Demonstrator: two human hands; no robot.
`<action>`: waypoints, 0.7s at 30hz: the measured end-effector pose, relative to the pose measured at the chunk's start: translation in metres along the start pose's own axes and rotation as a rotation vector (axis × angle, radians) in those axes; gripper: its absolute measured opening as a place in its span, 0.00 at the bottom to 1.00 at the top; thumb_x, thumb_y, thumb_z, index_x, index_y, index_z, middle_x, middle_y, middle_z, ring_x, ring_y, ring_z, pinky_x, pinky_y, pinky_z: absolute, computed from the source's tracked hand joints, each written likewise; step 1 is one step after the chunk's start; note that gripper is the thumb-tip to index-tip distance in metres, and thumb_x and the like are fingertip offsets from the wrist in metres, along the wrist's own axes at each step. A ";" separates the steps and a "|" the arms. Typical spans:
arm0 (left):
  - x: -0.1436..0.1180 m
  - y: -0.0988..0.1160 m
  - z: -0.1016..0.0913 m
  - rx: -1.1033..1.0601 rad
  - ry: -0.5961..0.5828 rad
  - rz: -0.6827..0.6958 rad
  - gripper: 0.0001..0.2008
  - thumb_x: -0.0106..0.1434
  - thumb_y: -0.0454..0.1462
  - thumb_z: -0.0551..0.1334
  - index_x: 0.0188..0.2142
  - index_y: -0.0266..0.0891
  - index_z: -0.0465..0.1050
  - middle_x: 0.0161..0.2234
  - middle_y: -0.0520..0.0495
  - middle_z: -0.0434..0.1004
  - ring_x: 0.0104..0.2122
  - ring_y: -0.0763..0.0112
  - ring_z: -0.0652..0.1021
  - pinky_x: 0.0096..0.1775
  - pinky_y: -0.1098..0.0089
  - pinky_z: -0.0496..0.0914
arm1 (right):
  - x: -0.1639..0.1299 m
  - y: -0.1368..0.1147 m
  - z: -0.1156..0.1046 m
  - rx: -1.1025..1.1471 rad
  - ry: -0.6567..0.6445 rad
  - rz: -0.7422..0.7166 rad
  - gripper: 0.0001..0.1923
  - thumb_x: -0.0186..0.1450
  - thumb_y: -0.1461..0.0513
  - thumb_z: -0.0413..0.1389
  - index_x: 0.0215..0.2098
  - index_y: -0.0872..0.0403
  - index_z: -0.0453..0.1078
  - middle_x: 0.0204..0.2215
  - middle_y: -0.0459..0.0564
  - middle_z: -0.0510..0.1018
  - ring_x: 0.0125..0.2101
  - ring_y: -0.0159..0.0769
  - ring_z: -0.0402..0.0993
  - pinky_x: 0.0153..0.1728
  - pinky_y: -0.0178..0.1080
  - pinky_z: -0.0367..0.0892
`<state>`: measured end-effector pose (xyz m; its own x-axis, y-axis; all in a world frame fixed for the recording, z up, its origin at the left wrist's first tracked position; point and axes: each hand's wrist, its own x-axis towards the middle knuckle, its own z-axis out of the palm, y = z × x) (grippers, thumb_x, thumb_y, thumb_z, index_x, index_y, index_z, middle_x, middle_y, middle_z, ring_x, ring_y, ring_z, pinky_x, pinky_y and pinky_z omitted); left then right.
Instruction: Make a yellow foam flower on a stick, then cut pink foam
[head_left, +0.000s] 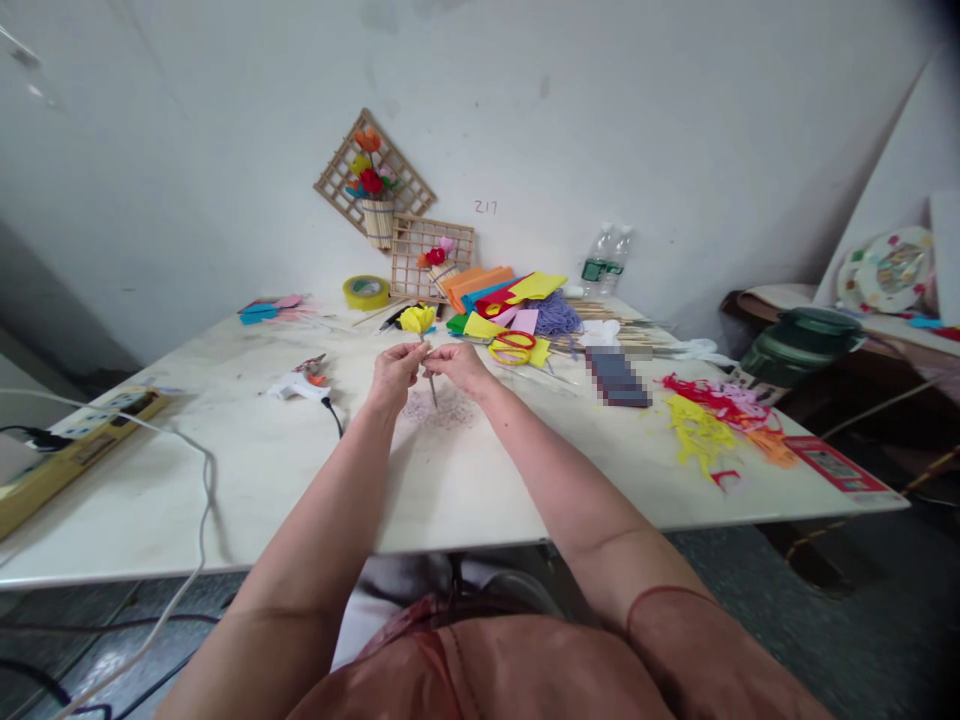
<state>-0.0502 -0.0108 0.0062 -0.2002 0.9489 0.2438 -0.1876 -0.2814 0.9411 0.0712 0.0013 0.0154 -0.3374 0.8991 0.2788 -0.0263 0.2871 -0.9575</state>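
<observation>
Over the middle of the table, my left hand (396,374) is closed, its fingers pinching the thin stem of a yellow artificial flower (416,319). The bloom points up above the fingers, and the stem's lower end slants down below them. My right hand (461,366) meets the left at the stem, with thumb and fingers pinched together there. Whether a small piece sits between the right fingertips cannot be made out. Small dark scraps (457,412) lie scattered on the tabletop under the hands.
To the left lie a white glue gun (300,387) with a cord and a yellow power strip (75,445). Behind the hands are scissors (512,347), coloured sheets (540,286) and yellow tape (366,292). Farther right are a phone (618,378) and yellow shreds (697,430).
</observation>
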 end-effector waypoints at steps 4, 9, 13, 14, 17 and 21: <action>-0.001 0.001 -0.002 -0.008 -0.069 -0.038 0.16 0.44 0.44 0.68 0.26 0.33 0.72 0.11 0.58 0.55 0.12 0.84 0.55 0.15 0.76 0.44 | -0.001 -0.002 -0.001 0.076 -0.014 0.009 0.05 0.49 0.65 0.58 0.17 0.60 0.68 0.15 0.42 0.70 0.20 0.23 0.62 0.28 0.30 0.58; -0.003 0.004 -0.003 -0.019 -0.121 -0.071 0.14 0.44 0.42 0.68 0.22 0.33 0.70 0.11 0.57 0.56 0.12 0.83 0.56 0.16 0.76 0.44 | -0.001 0.000 -0.002 0.118 -0.073 0.046 0.06 0.47 0.63 0.59 0.18 0.60 0.69 0.15 0.42 0.70 0.20 0.24 0.62 0.28 0.30 0.59; -0.003 0.004 -0.004 -0.057 -0.087 -0.087 0.13 0.44 0.40 0.68 0.20 0.34 0.67 0.11 0.58 0.53 0.12 0.84 0.54 0.16 0.77 0.44 | 0.001 0.002 -0.004 0.139 -0.099 0.069 0.06 0.47 0.63 0.59 0.21 0.60 0.72 0.17 0.44 0.73 0.21 0.24 0.63 0.29 0.31 0.60; -0.003 0.003 -0.004 -0.067 -0.080 -0.087 0.13 0.44 0.40 0.68 0.19 0.34 0.67 0.11 0.58 0.53 0.12 0.84 0.54 0.16 0.77 0.44 | 0.001 0.002 -0.004 0.141 -0.104 0.070 0.06 0.48 0.63 0.59 0.21 0.60 0.72 0.18 0.45 0.73 0.21 0.24 0.63 0.29 0.31 0.60; -0.002 0.003 -0.005 -0.081 -0.048 -0.080 0.11 0.43 0.39 0.67 0.21 0.33 0.69 0.11 0.59 0.52 0.13 0.84 0.54 0.16 0.77 0.44 | 0.001 0.003 -0.005 0.126 -0.123 0.077 0.06 0.48 0.63 0.59 0.22 0.60 0.73 0.18 0.46 0.74 0.21 0.25 0.65 0.29 0.31 0.60; 0.000 0.004 -0.005 -0.068 0.028 -0.061 0.11 0.43 0.38 0.67 0.23 0.32 0.70 0.11 0.60 0.51 0.12 0.84 0.52 0.15 0.77 0.44 | -0.001 0.003 -0.003 0.074 -0.128 0.082 0.06 0.48 0.63 0.59 0.21 0.61 0.72 0.18 0.46 0.74 0.21 0.24 0.64 0.29 0.31 0.60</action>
<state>-0.0555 -0.0127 0.0084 -0.2128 0.9605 0.1791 -0.2650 -0.2331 0.9356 0.0744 0.0021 0.0128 -0.4586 0.8677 0.1920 -0.0612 0.1847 -0.9809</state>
